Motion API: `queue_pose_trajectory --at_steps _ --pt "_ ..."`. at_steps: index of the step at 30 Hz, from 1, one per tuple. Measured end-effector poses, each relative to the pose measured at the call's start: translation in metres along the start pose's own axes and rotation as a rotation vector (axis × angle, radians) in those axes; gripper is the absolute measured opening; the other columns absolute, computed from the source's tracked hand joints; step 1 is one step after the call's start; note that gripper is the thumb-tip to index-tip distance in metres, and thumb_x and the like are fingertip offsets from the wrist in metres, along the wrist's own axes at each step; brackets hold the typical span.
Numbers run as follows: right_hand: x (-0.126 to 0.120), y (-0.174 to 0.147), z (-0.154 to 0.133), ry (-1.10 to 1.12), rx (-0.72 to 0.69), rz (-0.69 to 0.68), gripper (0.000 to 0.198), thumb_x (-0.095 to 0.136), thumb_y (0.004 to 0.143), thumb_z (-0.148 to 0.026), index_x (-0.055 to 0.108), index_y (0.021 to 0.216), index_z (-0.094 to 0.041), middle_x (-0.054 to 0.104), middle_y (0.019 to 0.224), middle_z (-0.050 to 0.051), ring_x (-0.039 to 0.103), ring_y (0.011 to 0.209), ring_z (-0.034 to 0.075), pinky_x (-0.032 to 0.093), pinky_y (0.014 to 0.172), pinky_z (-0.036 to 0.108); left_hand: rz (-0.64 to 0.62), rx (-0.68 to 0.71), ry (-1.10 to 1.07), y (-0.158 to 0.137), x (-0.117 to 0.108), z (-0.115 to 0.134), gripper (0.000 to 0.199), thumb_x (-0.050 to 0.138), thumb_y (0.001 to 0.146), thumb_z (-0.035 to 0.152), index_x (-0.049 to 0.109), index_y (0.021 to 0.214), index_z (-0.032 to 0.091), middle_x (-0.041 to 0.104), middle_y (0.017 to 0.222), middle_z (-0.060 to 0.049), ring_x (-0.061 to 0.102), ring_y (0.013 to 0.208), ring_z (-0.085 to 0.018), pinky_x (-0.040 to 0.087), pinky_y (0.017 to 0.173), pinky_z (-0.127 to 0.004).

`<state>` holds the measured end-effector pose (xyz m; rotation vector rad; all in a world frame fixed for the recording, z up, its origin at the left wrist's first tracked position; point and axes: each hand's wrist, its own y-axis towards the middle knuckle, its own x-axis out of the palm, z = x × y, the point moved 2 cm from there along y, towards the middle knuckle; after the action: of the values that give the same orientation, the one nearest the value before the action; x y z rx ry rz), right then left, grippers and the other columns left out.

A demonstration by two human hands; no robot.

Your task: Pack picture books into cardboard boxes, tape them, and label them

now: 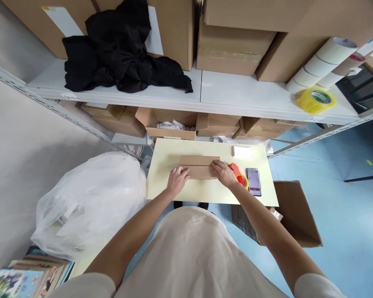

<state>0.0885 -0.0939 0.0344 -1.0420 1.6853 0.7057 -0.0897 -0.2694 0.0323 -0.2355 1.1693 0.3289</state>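
Note:
A small cardboard box (200,171) lies on the pale yellow table, its two top flaps meeting at a dark seam. At its left end my left hand (178,180) grips the edge, fingers curled on the top. My right hand (225,173) holds the opposite end, its fingertips pressing near the seam. Close beside the right hand lies an orange tape dispenser (236,171) with a yellow roll, partly hidden by that hand. To the right of the dispenser is a phone (254,182) with its screen lit. What is inside the box cannot be seen.
A stack of white labels or cards (242,152) lies at the table's (161,161) back right. Behind is a shelf (230,89) with cartons, black cloth (121,54) and tape rolls (316,100). A white plastic bag (93,203) bulges at left; an open carton (298,215) stands right.

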Motion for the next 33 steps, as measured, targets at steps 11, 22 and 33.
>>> queue_pose_trajectory --at_steps 11,22,33 --pt "0.009 0.001 -0.009 0.070 0.091 0.113 0.045 0.035 0.091 -0.025 0.044 0.135 -0.020 0.047 0.137 0.011 0.034 0.133 0.026 0.034 0.108 0.048 0.094 0.002 -0.128 0.011 0.008 -0.011 0.064 0.042 0.088 0.036 0.020 0.143 0.011 0.021 0.149 -0.022 0.017 0.138 -0.035 0.029 0.104 -0.052" --pt "0.031 -0.012 -0.018 -0.032 0.156 0.020 0.051 0.024 0.094 -0.022 0.026 0.144 -0.013 0.030 0.148 0.015 0.015 0.140 0.029 0.029 0.106 0.054 -0.071 0.009 0.092 0.007 0.009 -0.004 0.067 0.042 0.088 0.039 0.022 0.145 0.009 0.023 0.150 -0.020 0.017 0.140 -0.032 0.014 0.111 -0.054" --pt "0.030 -0.015 -0.016 0.168 0.127 0.104 0.074 0.045 0.086 -0.051 0.023 0.145 -0.013 0.006 0.154 0.016 0.003 0.141 0.036 0.025 0.107 0.055 -0.139 0.036 0.228 0.017 -0.003 -0.008 0.066 0.043 0.088 0.044 0.026 0.145 0.015 0.025 0.150 -0.016 0.015 0.140 -0.031 0.013 0.111 -0.055"
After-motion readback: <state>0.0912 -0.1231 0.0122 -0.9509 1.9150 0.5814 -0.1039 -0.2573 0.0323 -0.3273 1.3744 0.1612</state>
